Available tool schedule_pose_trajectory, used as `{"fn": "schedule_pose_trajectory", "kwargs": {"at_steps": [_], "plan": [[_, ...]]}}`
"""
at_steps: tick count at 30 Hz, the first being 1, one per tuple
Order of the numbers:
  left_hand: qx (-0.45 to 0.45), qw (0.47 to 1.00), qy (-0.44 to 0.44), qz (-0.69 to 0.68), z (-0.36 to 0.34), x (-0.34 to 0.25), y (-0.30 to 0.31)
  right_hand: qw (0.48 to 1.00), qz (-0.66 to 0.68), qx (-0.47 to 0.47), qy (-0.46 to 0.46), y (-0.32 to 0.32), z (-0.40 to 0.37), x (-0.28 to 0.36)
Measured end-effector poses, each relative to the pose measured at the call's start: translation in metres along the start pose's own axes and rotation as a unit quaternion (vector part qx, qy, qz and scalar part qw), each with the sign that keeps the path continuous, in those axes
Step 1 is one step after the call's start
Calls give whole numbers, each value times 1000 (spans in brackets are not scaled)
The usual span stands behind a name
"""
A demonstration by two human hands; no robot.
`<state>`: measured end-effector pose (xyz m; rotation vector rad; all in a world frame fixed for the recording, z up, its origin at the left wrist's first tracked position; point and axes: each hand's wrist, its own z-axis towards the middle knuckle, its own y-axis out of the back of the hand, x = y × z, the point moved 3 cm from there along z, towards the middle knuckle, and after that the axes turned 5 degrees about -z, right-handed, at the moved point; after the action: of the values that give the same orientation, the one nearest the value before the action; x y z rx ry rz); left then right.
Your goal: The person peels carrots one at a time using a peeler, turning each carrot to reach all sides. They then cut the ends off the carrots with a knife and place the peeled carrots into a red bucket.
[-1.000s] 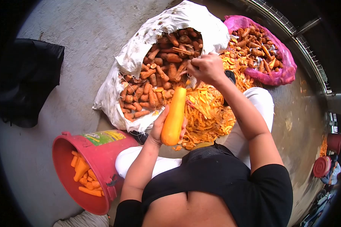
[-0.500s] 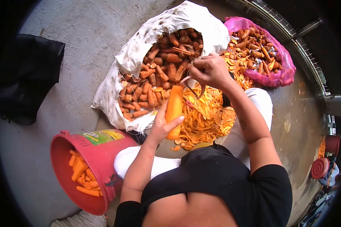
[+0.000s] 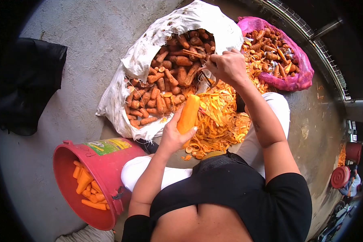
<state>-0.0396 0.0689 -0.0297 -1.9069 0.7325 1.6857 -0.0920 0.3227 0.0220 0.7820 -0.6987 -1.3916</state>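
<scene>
carrot (image 3: 188, 115), peeled smooth and bright orange, stands tilted in the left grip (image 3: 172, 136), which is clamped round its lower end with the thumb across the front. its upper tip points away from the body toward the right grip (image 3: 228, 66). held by the base like this, most of its length is bare, which seems meant to leave it open to a blade. the right grip hangs beyond the carrot's tip, apart from it, fingers curled shut on a thin peeler (image 3: 209, 80) that is mostly hidden under the palm. below and between the two grips a heap of peelings (image 3: 224, 119) lies on the floor (image 3: 68, 60), likely because strips drop straight down there. beyond the left grip a white sack (image 3: 143, 60) of unpeeled carrots (image 3: 165, 86) gapes, its mouth rolled back and within easy reach. past the right grip sits a pink net bag (image 3: 300, 80) with more carrots and scraps. nearer the body than the left grip, by the elbow, a red bucket (image 3: 66, 159) tips toward the person and holds peeled carrots (image 3: 86, 187). a black cloth (image 3: 28, 84) lies well off to the left.
</scene>
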Motion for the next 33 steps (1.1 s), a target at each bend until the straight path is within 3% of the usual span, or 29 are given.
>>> {"fn": "schedule_pose_trajectory", "kwargs": {"at_steps": [1,5,6,9,10,13,14,15,16,20,23,28,32,33], "plan": [[0,1000,5,11,1,1,2,999,41,-14,-11,6,2,4],[8,995,28,-99,3,3,1,957,228,115,-135,17,5,17],[15,988,54,-142,2,5,2,950,277,83,-115,16,3,22],[32,971,98,-214,1,0,-1,943,303,117,-74,8,-1,29],[37,967,107,-228,1,-2,-3,978,205,23,12,9,-3,31],[78,947,127,-284,0,-3,-3,991,-73,101,41,-5,-3,18],[93,928,127,-336,-1,-4,-4,989,-101,103,25,-16,-7,4],[108,907,127,-387,-2,-3,-5,982,-80,165,-53,-15,-7,-4],[120,881,128,-438,-4,-3,-6,984,-82,148,-60,-13,-9,-8],[61,810,188,-552,5,5,-1,978,6,172,-120,-1,-8,-2],[-78,811,232,-532,8,27,6,959,92,226,-147,-4,-10,9],[-102,809,221,-536,6,19,11,932,189,273,-147,-2,-11,19],[-170,808,222,-519,7,34,15,845,358,304,-257,7,-18,14],[-183,797,225,-530,7,36,17,851,358,286,-255,0,-25,7]]}}
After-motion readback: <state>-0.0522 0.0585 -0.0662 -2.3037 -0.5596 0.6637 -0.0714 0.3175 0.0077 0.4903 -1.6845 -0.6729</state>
